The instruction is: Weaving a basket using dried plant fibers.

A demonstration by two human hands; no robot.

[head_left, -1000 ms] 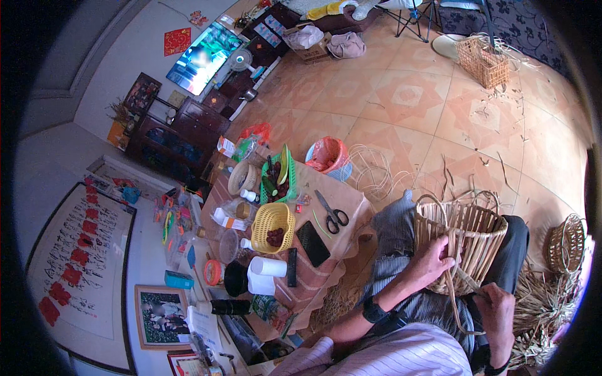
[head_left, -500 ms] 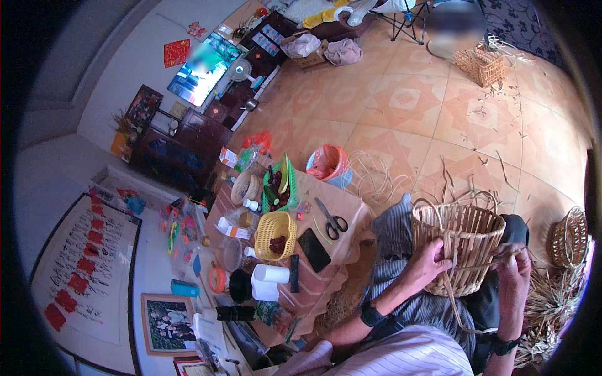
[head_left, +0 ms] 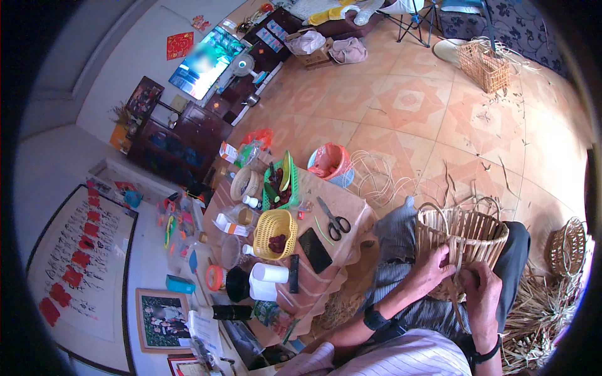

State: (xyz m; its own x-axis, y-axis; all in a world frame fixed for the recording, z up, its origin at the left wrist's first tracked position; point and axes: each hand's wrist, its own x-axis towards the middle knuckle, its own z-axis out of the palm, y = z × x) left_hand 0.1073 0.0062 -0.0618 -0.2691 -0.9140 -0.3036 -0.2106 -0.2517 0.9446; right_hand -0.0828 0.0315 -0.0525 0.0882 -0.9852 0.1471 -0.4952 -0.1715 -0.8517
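Note:
A handled basket (head_left: 489, 233) woven from flat brown strips rests on my lap, its open top facing up and away. My left hand (head_left: 434, 268) is closed on the near side of its wall, thumb and fingers at an upright strip. Close beside it, my right hand (head_left: 483, 291) is pinched against the same wall, its fingertips at a flat weaving strip (head_left: 459, 308). That strip hangs loose below the two hands. The fingertips partly hide the exact grip.
To my left, a low table (head_left: 342, 194) carries scissors (head_left: 335, 219), a phone (head_left: 315, 249), a yellow basket (head_left: 274, 235) and a green basket (head_left: 280, 185). A bucket (head_left: 330, 164) stands beyond it. Dry strips (head_left: 545, 313) and another basket (head_left: 567, 247) lie at right.
My right hand has come from the basket's right side inward to beside my left hand. My left hand stays at the wall. The view has shifted slightly.

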